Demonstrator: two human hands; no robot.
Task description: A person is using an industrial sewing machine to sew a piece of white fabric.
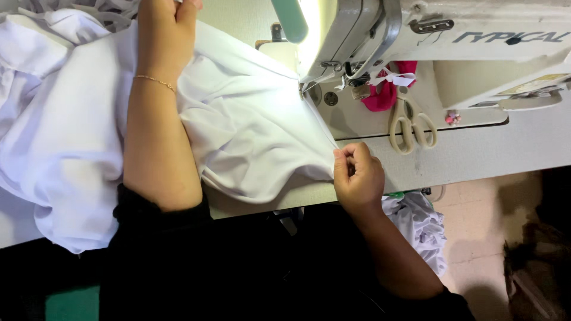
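White fabric (250, 125) lies spread over the sewing table and runs under the presser foot (304, 88) of a cream sewing machine (476, 41). My left hand (166, 24) reaches far across the cloth at the top, fingers closed on a fold of it; a thin gold bracelet sits on that wrist. My right hand (357, 175) pinches the near edge of the fabric at the table's front, pulling the seam taut toward me.
Cream-handled scissors (410, 128) lie on the machine bed right of the needle, beside a pink scrap (383, 95). More white cloth (422, 229) hangs below the table edge (476, 160). A beige floor (482, 238) shows at the right.
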